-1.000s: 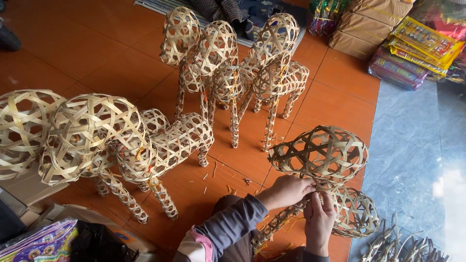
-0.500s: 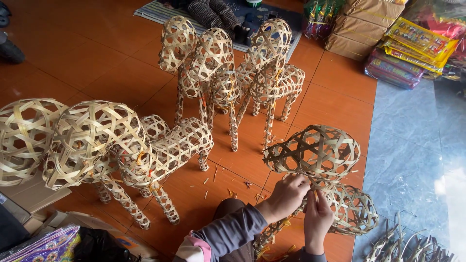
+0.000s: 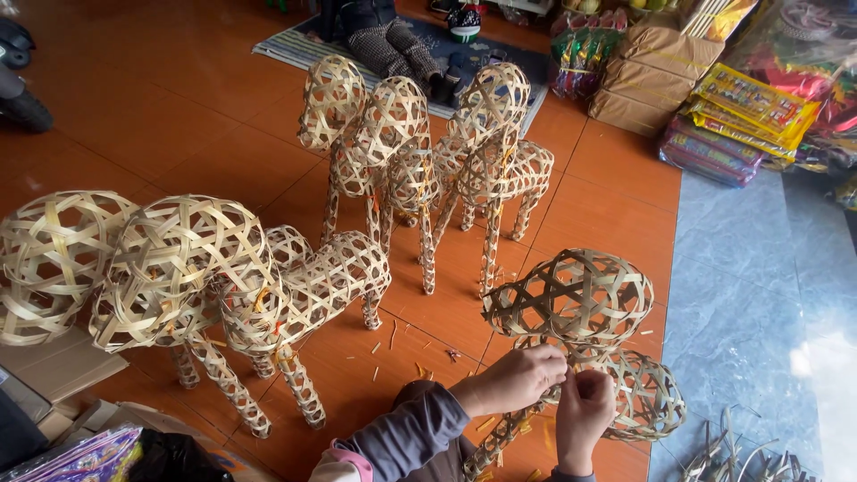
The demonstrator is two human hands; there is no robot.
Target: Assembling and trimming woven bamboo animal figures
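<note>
We see an orange tiled floor (image 3: 152,116), with a grey stone strip (image 3: 759,295) on the right where daylight glares. A striped mat (image 3: 295,40) lies far, stacked colourful packets (image 3: 732,116) far right, cardboard (image 3: 54,366) near left.

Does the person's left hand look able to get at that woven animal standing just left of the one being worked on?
Probably yes. The left hand is busy on the unfinished woven figure, but only bare orange floor with scraps separates it from the standing woven animal.
</note>
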